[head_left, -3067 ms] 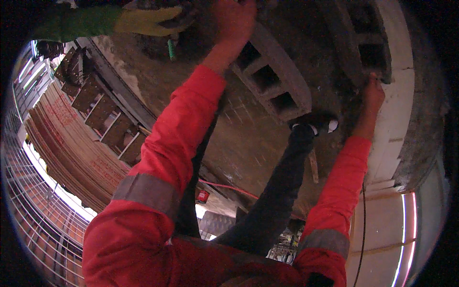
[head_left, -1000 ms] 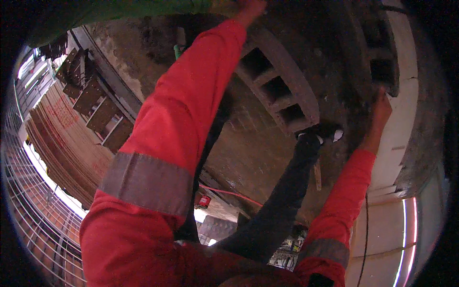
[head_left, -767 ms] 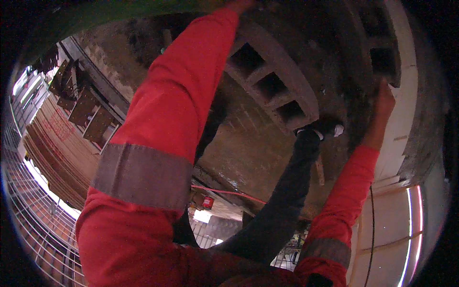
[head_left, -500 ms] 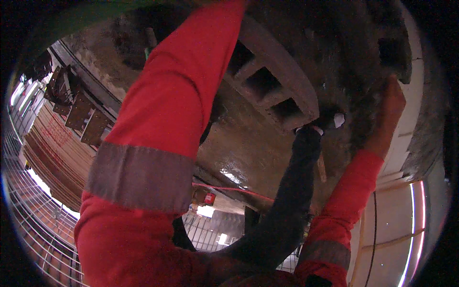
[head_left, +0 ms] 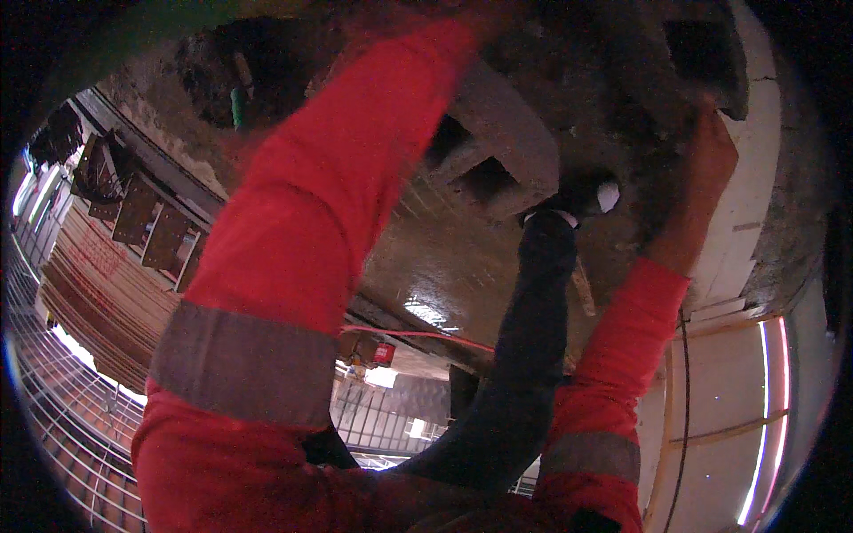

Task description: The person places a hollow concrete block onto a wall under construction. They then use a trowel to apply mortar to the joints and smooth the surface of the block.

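Note:
My left arm, in a red sleeve with a grey reflective band (head_left: 249,364), stretches up to the top rim, and its hand is out of the picture there. My right hand (head_left: 711,164) lies flat on the rough mortar-covered face beside a white block wall (head_left: 755,204), fingers pointing up and nothing in them. A grey hollow concrete block (head_left: 502,147) sits between the two arms, partly hidden behind the left sleeve. My dark-trousered leg (head_left: 533,355) ends in a shoe (head_left: 591,194) just below that block.
A green-handled tool (head_left: 237,107) stands in dark mortar at upper left, under a blurred green sleeve (head_left: 133,35) of another person. Hollow bricks (head_left: 151,231) and reddish stacked material (head_left: 98,302) lie left, with wire mesh railing (head_left: 53,426). A red cable (head_left: 418,336) crosses the wet floor.
My left arm has reached further up until its hand left the picture. The view has tilted, the hollow block now sits higher, and my right hand has slid a little up the wall.

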`<action>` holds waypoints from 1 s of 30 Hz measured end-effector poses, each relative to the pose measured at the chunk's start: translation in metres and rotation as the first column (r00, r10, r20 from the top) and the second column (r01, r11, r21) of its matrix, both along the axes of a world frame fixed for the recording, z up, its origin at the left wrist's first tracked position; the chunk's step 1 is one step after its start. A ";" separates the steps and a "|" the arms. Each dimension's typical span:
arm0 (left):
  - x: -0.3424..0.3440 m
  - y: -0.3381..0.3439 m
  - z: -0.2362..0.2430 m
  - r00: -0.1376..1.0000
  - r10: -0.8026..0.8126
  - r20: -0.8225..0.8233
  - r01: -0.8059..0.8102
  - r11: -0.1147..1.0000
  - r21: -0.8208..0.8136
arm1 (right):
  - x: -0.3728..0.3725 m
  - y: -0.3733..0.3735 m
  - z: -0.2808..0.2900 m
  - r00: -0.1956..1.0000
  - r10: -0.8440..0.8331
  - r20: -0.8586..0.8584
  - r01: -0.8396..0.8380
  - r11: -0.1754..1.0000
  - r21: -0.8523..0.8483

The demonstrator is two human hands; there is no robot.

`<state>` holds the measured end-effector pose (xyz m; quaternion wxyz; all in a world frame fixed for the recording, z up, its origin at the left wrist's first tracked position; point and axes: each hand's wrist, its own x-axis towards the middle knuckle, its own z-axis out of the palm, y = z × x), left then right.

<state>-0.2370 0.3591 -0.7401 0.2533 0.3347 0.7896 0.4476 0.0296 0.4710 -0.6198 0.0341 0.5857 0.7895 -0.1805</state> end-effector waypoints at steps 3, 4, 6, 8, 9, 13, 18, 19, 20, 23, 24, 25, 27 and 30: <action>0.048 0.019 -0.020 0.997 -0.029 0.077 0.028 1.000 0.011 | 0.001 0.001 0.003 0.927 -0.308 -0.215 0.255 0.936 -0.242; 0.059 0.026 -0.029 0.994 -0.034 0.100 0.032 0.999 0.018 | 0.001 0.001 0.004 0.947 -0.261 -0.186 0.221 0.953 -0.208; 0.076 0.032 -0.046 0.993 -0.038 0.109 0.036 0.999 0.025 | 0.000 0.001 0.006 0.978 -0.124 -0.170 0.106 0.988 -0.112; 0.086 0.034 -0.062 0.992 -0.043 0.116 0.039 0.999 0.031 | -0.001 0.000 0.007 0.996 -0.087 -0.036 0.084 0.993 -0.089; 0.090 0.035 -0.069 0.992 -0.045 0.115 0.041 0.998 0.039 | -0.001 -0.001 0.006 0.999 -0.044 0.002 0.044 0.998 -0.034; 0.097 0.034 -0.085 0.991 -0.066 0.112 0.061 0.997 0.049 | -0.004 -0.002 0.003 0.962 -0.256 -0.097 0.249 0.965 -0.078; 0.098 0.030 -0.093 0.991 -0.067 0.118 0.060 0.996 0.061 | -0.012 -0.003 0.005 0.937 -0.334 -0.100 0.327 0.942 -0.082; 0.099 0.028 -0.094 0.991 -0.070 0.117 0.063 0.996 0.063 | -0.013 -0.002 0.007 0.942 -0.327 -0.081 0.321 0.944 -0.079; 0.099 0.027 -0.095 0.991 -0.071 0.114 0.065 0.996 0.062 | -0.015 -0.002 0.009 0.945 -0.324 -0.042 0.319 0.944 -0.086; 0.098 0.022 -0.098 0.991 -0.079 0.104 0.073 0.995 0.063 | -0.018 -0.001 0.015 0.932 -0.360 -0.040 0.352 0.927 -0.129; 0.098 0.022 -0.100 0.992 -0.084 0.097 0.078 0.995 0.064 | -0.018 -0.001 0.016 0.927 -0.372 -0.054 0.361 0.922 -0.140; 0.098 0.022 -0.100 0.992 -0.090 0.091 0.084 0.994 0.063 | -0.018 -0.001 0.017 0.922 -0.379 -0.078 0.365 0.918 -0.156; 0.098 0.024 -0.102 0.992 -0.100 0.082 0.094 0.993 0.069 | -0.017 -0.001 0.016 0.931 -0.344 -0.118 0.324 0.933 -0.159; 0.096 0.026 -0.100 0.992 -0.113 0.058 0.109 0.992 0.065 | -0.012 -0.001 0.013 0.955 -0.274 -0.117 0.261 0.959 -0.112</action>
